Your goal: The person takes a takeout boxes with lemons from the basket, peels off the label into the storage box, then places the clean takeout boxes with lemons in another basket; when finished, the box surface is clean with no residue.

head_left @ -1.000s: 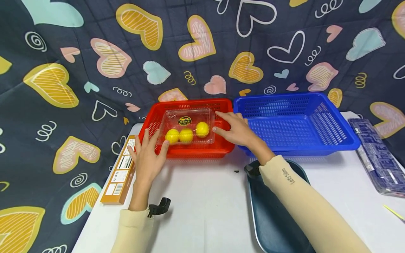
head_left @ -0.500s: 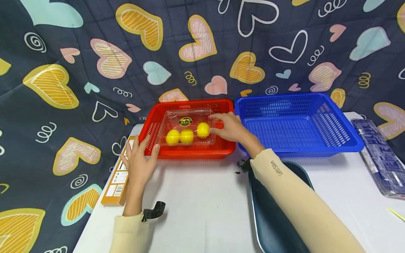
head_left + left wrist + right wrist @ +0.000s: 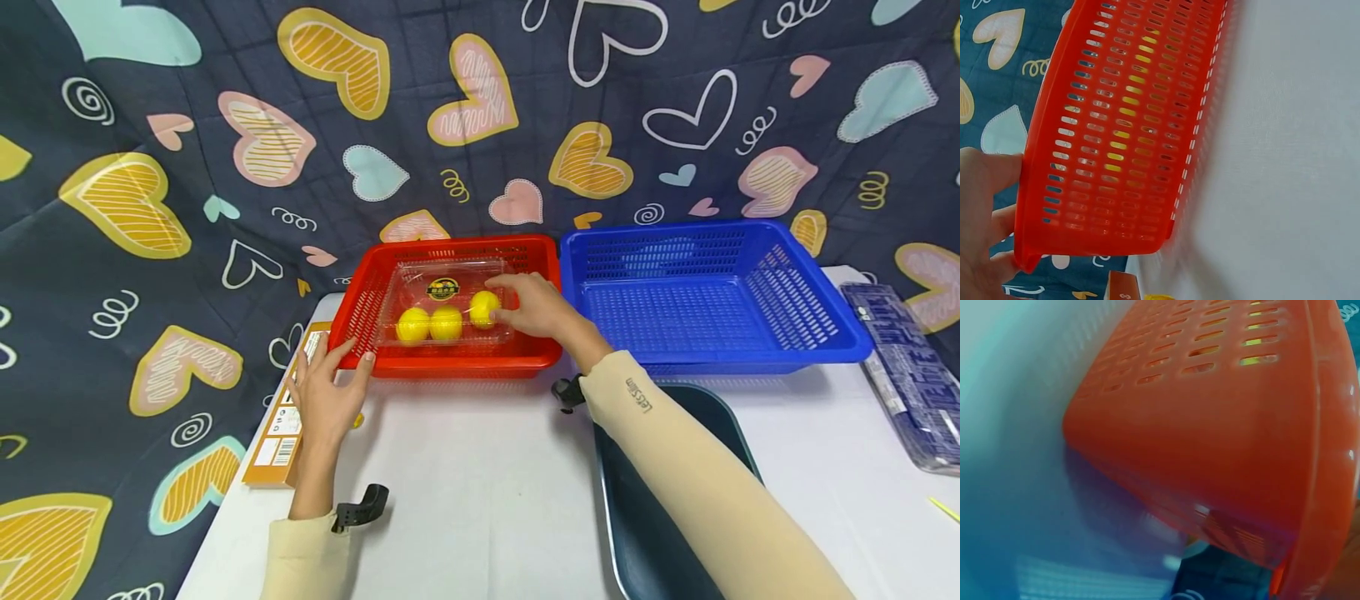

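here we are: patterned cloth [image 3: 480, 192] at the back, white table [image 3: 450, 483] below it, blue basket [image 3: 660, 312] on the right, red basket [image 3: 465, 365] just beside it, and a dark tray [image 3: 633, 500] running under the right sleeve. now the change! the left hand [image 3: 327, 402] has slid away from the clear box and sits lower at the front left corner of the red basket, fingers spread, tips touching the rim. the right hand [image 3: 538, 308] has shifted inward, bent fingers over the clear box's right end. so the clear box [image 3: 450, 302] looks to be the right hand's work alone, the left perhaps steadying the basket. whether the right hand grips or merely touches, i cannot tell; the hands are well apart. the clear box lies inside the red basket between them, ahead and to the right of the left hand, just under the right fingertips. inside it, three yellow balls [image 3: 446, 322], the rightmost near the right thumb. and a small yellow thing [image 3: 358, 421] peeks out beside the left hand!
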Demonstrator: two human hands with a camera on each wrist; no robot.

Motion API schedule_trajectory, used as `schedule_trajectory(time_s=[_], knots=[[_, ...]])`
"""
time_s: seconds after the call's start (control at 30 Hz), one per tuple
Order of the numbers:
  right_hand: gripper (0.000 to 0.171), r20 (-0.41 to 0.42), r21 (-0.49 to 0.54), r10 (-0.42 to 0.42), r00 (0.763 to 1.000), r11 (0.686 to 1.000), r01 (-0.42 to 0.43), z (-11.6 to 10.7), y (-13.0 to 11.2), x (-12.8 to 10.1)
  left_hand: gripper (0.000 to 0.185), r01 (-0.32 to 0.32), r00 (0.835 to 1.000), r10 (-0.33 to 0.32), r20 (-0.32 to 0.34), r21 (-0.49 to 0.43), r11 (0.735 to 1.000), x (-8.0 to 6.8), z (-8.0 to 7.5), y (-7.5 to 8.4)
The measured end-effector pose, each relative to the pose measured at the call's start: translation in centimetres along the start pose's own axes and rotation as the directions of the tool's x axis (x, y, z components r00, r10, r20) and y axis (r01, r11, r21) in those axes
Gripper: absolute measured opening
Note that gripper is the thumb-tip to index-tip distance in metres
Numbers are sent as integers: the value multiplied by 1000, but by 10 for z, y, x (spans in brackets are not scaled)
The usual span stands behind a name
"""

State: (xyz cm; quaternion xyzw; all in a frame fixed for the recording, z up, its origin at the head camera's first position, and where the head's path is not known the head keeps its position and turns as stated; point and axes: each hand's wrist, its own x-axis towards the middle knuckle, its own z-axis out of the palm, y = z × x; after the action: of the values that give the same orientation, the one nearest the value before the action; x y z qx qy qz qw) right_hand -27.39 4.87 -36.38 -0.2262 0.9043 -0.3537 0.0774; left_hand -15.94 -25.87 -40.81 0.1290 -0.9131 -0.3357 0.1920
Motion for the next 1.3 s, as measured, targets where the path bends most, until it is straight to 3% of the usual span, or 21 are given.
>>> schedule_trajectory(time_s=[0.37,0.73,1.07,1.3], knots=[[55,6,59,-33,999,998,33,2,2,8,45,8,1000,-10,-18,-99,995,1,3,-9],[52,8,106,15,1000,994,-16,2,1,17,42,-16,999,10,-48,-114,993,2,4,-11],[60,48,127,67,997,989,-72,5,3,19,43,-16,999,12,-37,-112,994,0,5,-13],[68,101,227,102,990,966,-123,1,3,21,43,-8,1000,5,-28,-105,994,1,4,-12]])
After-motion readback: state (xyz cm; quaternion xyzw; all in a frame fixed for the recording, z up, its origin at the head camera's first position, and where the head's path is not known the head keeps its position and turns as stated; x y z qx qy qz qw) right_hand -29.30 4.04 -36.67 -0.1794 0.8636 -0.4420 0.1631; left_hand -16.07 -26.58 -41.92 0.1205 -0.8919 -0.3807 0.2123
